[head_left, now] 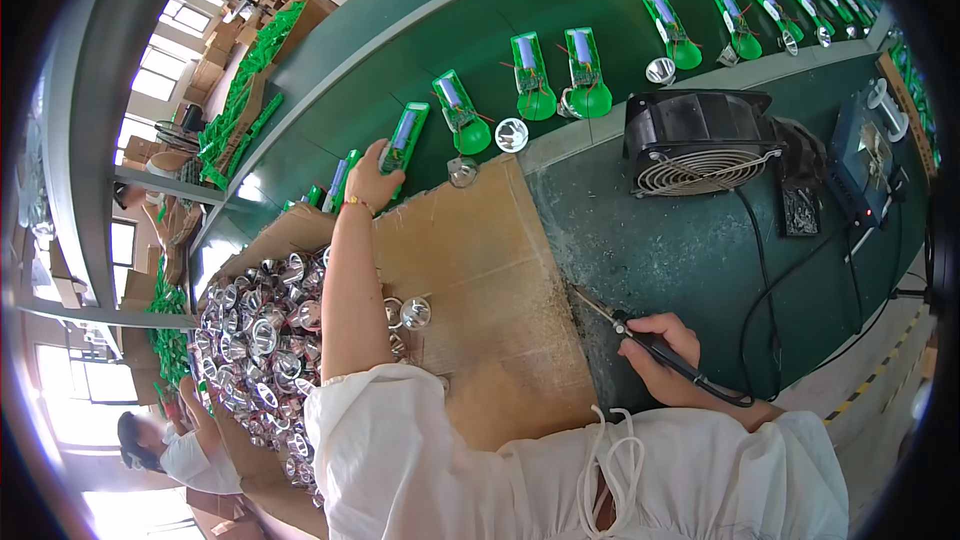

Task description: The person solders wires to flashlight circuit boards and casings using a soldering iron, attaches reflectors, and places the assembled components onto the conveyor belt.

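Soldering iron (650, 345) tip toward upper-left

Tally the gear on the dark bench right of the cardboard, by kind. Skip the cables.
Black fan: 1
Soldering iron, held in the right hand: 1
Blue box-shaped unit: 1
Small black block beside the fan: 1
Total: 4

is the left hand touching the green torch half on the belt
Touching. The head view shows the left hand laid over the lower end of a green torch half, fingers against it, no gap visible.
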Motion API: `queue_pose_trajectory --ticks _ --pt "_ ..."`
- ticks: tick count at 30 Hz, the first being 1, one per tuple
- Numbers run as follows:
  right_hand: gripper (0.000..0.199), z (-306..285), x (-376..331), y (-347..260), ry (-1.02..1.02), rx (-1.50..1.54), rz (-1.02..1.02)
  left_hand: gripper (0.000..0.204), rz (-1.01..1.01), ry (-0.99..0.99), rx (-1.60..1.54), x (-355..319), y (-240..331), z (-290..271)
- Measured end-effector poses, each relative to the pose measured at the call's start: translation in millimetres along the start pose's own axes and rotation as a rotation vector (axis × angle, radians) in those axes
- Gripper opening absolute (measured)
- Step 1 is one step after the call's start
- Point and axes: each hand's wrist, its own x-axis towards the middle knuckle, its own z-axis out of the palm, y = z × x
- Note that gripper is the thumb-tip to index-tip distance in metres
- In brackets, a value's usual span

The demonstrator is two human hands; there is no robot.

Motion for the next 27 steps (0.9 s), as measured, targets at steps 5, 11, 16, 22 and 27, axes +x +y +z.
queue_pose_trajectory --ticks 5,11,16,22,27 --pt "0.018 3.1 9.8 -0.9 0.038 0.046 -0.008 0.067 -0.078 0.073 0.042 -43.7 53.2 -31.2" --pt "0.018 3.5 0.7 -4.2 -0.004 0.032 0.071 0.052 0.044 0.301 -0.150 -198.7 122.1 -21.2" --pt "0.018 6.7 3.7 -6.3 0.018 0.035 0.044 0.065 -0.001 0.259 -0.216 -281.3 141.0 24.0" --pt "0.018 3.4 3.5 -9.4 0.077 -0.044 -0.012 0.037 -0.175 0.407 -0.139 -290.2 95.5 -5.4" --pt "0.018 6.2 0.7 -4.3 0.034 -0.003 0.006 0.024 -0.205 0.570 0.067 -257.6 65.3 -8.3"
